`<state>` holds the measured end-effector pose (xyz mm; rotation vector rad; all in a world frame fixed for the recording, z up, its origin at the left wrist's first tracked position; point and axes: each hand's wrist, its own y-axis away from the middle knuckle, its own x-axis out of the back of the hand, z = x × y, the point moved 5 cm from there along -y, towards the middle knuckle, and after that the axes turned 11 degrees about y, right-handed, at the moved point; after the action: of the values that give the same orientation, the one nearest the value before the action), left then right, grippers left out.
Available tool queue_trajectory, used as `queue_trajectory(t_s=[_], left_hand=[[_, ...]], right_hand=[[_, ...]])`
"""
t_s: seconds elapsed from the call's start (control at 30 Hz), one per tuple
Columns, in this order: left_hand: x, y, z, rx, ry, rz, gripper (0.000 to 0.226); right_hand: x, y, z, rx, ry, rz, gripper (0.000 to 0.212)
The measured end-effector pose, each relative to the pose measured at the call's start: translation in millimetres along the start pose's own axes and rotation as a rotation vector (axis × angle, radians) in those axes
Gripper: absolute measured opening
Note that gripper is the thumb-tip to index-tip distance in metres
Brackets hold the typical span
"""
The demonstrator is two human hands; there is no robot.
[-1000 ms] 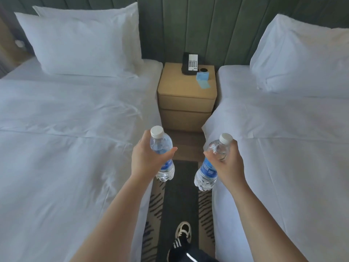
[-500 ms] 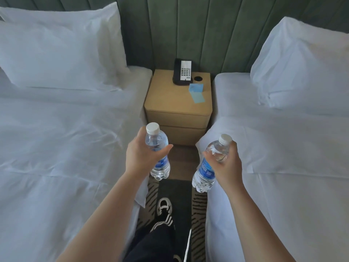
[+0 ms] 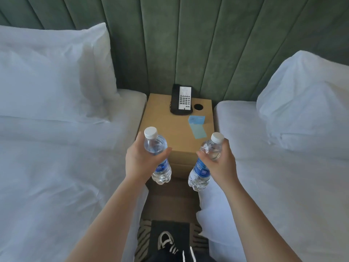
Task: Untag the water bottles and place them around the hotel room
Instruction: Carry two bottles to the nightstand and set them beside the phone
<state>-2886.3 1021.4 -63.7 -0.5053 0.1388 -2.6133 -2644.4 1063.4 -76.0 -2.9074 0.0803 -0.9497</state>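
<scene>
Bottles are in both hands at this moment: the left hand [image 3: 140, 159] wraps its curled fingers [image 3: 166, 150] and thumb around the upper body of the left bottle [image 3: 157, 157], and the right hand [image 3: 220, 160] grips the right bottle [image 3: 204, 161] the same way near its shoulder, so neither hand is free. Both bottles hang upright, caps up, in the air just in front of the nightstand [image 3: 175, 127], which sits between the left bed [image 3: 56, 167] and the right bed [image 3: 283, 186]; neither touches its top yet. The likeliest trouble seems to be crowding on the landing spot. A telephone [image 3: 182, 99] stands at the back, a dark round disc [image 3: 198, 107] lies just beside it, and a blue card [image 3: 197, 126] lies on the right half, so a bottle set down carelessly on the right could land on the card, sit tilted and tip. The high grip leaves each base free to swing, which could make a base catch the front edge of the nightstand on the way in. A bottle put too near that edge could roll off to the floor or onto a bed. Whether any tag remains on either bottle cannot be told here; only blue labels show, and with both hands full a leftover tag could not be pulled.
</scene>
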Motion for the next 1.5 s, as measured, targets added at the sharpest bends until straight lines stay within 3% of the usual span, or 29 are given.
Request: queue_trajectory(t_s=[0.4, 0.8, 0.93, 1.1, 1.27, 1.5], left_hand=[[-23.9, -128.1, -37.3, 0.044, -0.036, 0.047, 0.060], [-88.5, -306.6, -73.6, 0.208, 0.006, -0.071, 0.059], [-101.2, -374.3, -88.1, 0.264, 0.030, -0.032, 0.053], [-125.5, -460.6, -118.5, 0.303, 0.038, -0.042, 0.053], [-161.7, -538.2, -174.3, 0.325, -0.002, -0.173, 0.047], [-198.4, -604.7, -250.7, 0.354, 0.150, -0.241, 0.082]], right_hand=[[-64.5, -137.2, -9.1, 0.037, 0.026, -0.069, 0.054], [-116.6, -325.5, 1.1, -0.008, -0.037, -0.142, 0.053], [-130.9, -386.6, 4.1, -0.023, -0.027, -0.144, 0.040], [-149.4, -448.6, 7.6, -0.046, 0.007, -0.097, 0.039], [-172.6, -500.9, 26.8, -0.093, 0.030, -0.033, 0.043], [-204.3, -544.4, 53.8, -0.064, 0.079, 0.007, 0.043]])
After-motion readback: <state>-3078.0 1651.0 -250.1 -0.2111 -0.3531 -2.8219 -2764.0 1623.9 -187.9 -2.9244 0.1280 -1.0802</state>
